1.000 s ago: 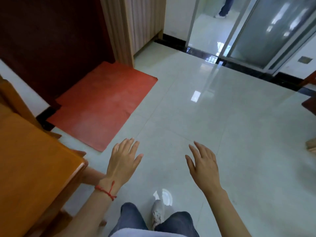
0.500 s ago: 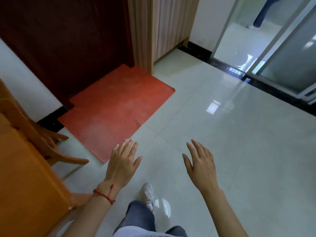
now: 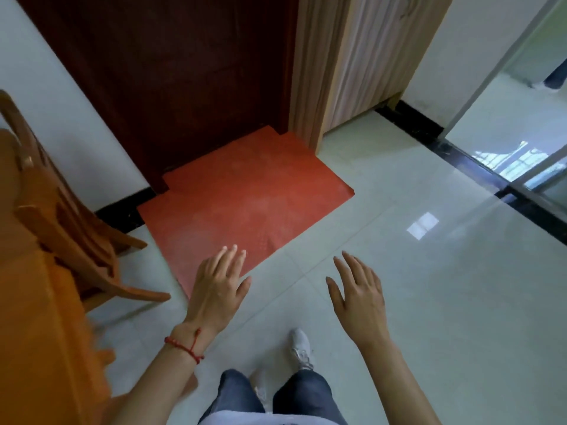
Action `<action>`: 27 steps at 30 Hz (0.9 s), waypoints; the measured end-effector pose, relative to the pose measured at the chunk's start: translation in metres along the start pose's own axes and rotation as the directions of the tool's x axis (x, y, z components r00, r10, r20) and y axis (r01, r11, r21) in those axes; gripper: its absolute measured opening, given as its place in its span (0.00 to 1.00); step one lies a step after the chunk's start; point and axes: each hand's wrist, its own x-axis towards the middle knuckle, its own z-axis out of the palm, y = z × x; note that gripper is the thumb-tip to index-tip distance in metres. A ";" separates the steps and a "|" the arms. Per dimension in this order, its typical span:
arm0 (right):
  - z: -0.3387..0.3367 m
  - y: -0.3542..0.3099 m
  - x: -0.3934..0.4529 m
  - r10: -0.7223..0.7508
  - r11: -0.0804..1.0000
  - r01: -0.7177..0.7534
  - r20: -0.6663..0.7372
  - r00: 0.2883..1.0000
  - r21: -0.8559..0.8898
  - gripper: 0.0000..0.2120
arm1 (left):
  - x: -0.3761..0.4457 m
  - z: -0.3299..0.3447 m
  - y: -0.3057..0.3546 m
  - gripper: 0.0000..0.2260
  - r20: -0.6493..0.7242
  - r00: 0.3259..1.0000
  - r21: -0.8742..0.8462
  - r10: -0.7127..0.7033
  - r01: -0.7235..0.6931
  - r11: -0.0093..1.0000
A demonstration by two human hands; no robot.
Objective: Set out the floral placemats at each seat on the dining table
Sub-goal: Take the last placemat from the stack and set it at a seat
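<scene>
The table [image 3: 33, 332] is the big orange-brown thing at the left edge, and a wooden chair [image 3: 70, 228] is tucked in beside it. No floral placemats show anywhere, so I cannot tell where they are. The left hand [image 3: 219, 288] is near the table, out over the floor. The right hand [image 3: 357, 297] is farther from the table. Both hands are empty, with the fingers [image 3: 228, 256] spread wide and holding nothing, most likely because the person is walking. A red floor mat [image 3: 242, 207] lies beyond the table, in front of a dark door [image 3: 184, 72]. I think the person must go and fetch placemats.
</scene>
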 end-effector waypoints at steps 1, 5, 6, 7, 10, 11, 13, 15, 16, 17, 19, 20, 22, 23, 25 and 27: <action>0.005 0.003 0.012 -0.029 1.000 0.028 0.005 1.000 0.011 0.20 | 0.007 0.000 0.000 0.27 -0.002 1.000 -0.005 -0.026 0.026 1.000; 0.027 0.015 0.065 -0.159 0.983 0.157 0.018 0.987 0.090 0.19 | 0.035 -0.004 0.004 0.29 -0.015 0.988 -0.019 -0.155 0.154 0.988; 0.031 0.018 0.080 -0.197 0.975 0.194 0.020 0.980 0.106 0.20 | 0.041 -0.006 0.006 0.29 -0.021 0.981 -0.025 -0.191 0.191 0.981; 0.034 0.019 0.094 -0.236 0.965 0.231 0.021 0.972 0.121 0.20 | 0.047 -0.008 0.008 0.29 -0.032 0.974 -0.028 -0.223 0.222 0.975; 0.045 0.020 0.136 -0.343 0.928 0.334 0.034 0.939 0.165 0.19 | 0.060 -0.014 0.009 0.28 -0.067 0.949 -0.029 -0.307 0.305 0.952; 0.049 0.019 0.148 -0.380 0.911 0.368 0.034 0.924 0.185 0.19 | 0.063 -0.015 0.008 0.28 -0.080 0.938 -0.035 -0.337 0.335 0.941; 0.057 0.013 0.170 -0.450 0.873 0.434 0.026 0.893 0.223 0.19 | 0.066 -0.017 0.003 0.27 -0.100 0.912 -0.052 -0.398 0.395 0.917; 0.065 0.001 0.187 -0.499 0.838 0.477 0.017 0.867 0.264 0.19 | 0.065 -0.020 -0.004 0.28 -0.102 0.882 -0.069 -0.460 0.455 0.888; 0.069 -0.006 0.194 -0.516 0.823 0.492 0.013 0.856 0.286 0.18 | 0.065 -0.022 -0.007 0.28 -0.102 0.867 -0.077 -0.487 0.482 0.873; 0.072 -0.013 0.200 -0.532 0.810 0.504 0.015 0.846 0.300 0.18 | 0.064 -0.024 -0.012 0.29 -0.099 0.852 -0.084 -0.513 0.507 0.858; 0.081 -0.028 0.211 -0.567 0.787 0.532 0.029 0.823 0.312 0.17 | 0.064 -0.029 -0.021 0.29 -0.094 0.822 -0.092 -0.561 0.554 0.827; 0.086 -0.036 0.216 -0.588 0.772 0.548 0.034 0.808 0.321 0.17 | 0.064 -0.031 -0.027 0.30 -0.095 0.807 -0.097 -0.583 0.576 0.812; 0.098 -0.052 0.225 -0.624 0.742 0.575 0.042 0.780 0.345 0.17 | 0.064 -0.034 -0.041 0.31 -0.097 0.782 -0.109 -0.616 0.607 0.787; 0.102 -0.061 0.229 -0.637 0.731 0.583 0.048 0.769 0.356 0.17 | 0.065 -0.034 -0.049 0.31 -0.099 0.771 -0.110 -0.629 0.620 0.777; 0.111 -0.081 0.240 -0.660 0.712 0.599 0.059 0.749 0.367 0.16 | 0.068 -0.037 -0.066 0.31 -0.106 0.751 -0.114 -0.651 0.641 0.759; 0.120 -0.103 0.253 -0.685 0.691 0.615 0.073 0.725 0.380 0.16 | 0.074 -0.040 -0.087 0.31 -0.117 0.736 -0.130 -0.666 0.654 0.745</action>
